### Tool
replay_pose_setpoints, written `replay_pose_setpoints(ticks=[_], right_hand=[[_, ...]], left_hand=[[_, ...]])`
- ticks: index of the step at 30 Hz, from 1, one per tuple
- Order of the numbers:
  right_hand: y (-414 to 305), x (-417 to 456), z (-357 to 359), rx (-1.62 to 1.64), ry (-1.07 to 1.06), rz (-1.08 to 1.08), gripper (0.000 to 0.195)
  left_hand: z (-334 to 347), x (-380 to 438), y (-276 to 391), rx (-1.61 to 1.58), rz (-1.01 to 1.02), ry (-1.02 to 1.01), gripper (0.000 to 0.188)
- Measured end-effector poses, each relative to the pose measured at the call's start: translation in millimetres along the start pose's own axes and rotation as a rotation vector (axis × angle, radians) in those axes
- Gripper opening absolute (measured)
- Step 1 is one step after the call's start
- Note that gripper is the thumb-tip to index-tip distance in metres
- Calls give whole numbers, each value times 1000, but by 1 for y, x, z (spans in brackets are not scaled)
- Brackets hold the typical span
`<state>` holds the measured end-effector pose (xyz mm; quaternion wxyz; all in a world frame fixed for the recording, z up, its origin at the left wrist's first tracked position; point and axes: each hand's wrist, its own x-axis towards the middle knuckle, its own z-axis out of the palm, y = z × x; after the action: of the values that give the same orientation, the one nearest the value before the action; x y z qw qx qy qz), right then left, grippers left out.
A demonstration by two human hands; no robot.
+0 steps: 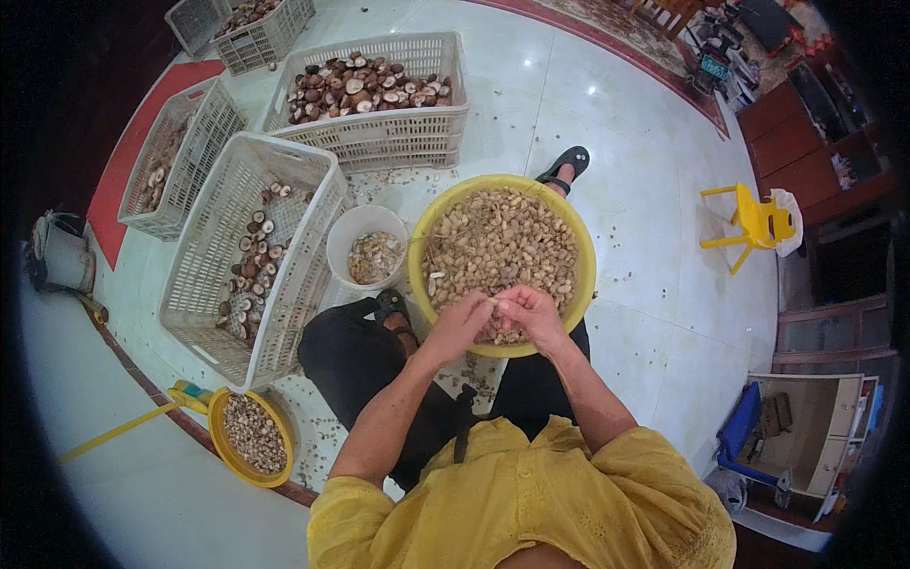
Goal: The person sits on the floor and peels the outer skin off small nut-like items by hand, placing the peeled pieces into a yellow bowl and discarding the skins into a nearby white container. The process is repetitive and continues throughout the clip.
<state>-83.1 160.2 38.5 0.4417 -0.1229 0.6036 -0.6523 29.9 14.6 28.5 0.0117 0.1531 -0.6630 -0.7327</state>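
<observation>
Both hands meet over the near side of a round yellow basin [586, 256] heaped with unshelled peanuts [501, 249]. My left hand [457, 321] and my right hand [533, 316] pinch a small pale piece, apparently a peanut [492, 302], between thumbs and fingertips. The fingers hide most of it. A few dry stalks lie on the left part of the heap, and a whitish split pod [435, 282] rests near the rim. Left of the basin is a white plastic bucket [335, 250], part filled with yellowish and brown pieces [376, 257], too small to name surely.
Slatted plastic crates [186, 267], [398, 142], [213, 131] with mushrooms stand left and ahead. A yellow bowl [288, 455] of small cut pieces sits beside a yellow-handled broom [121, 432]. Crumbs dot the tiled floor [633, 341]. A yellow child's chair [757, 224] stands right.
</observation>
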Motion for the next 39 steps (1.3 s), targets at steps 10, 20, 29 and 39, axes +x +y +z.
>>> replay_pose_setpoints(ticks=[10, 20, 29, 39], right_hand=[[12, 1, 3, 177, -1, 147, 13], [7, -14, 16, 258, 50, 271, 10], [22, -12, 29, 323, 149, 184, 10], [44, -16, 51, 223, 286, 18, 11]], left_hand=[[-2, 0, 0, -47, -74, -95, 27], [-1, -4, -8, 308, 18, -105, 33], [3, -2, -24, 420, 260, -18, 39], [0, 1, -8, -145, -271, 125, 32]])
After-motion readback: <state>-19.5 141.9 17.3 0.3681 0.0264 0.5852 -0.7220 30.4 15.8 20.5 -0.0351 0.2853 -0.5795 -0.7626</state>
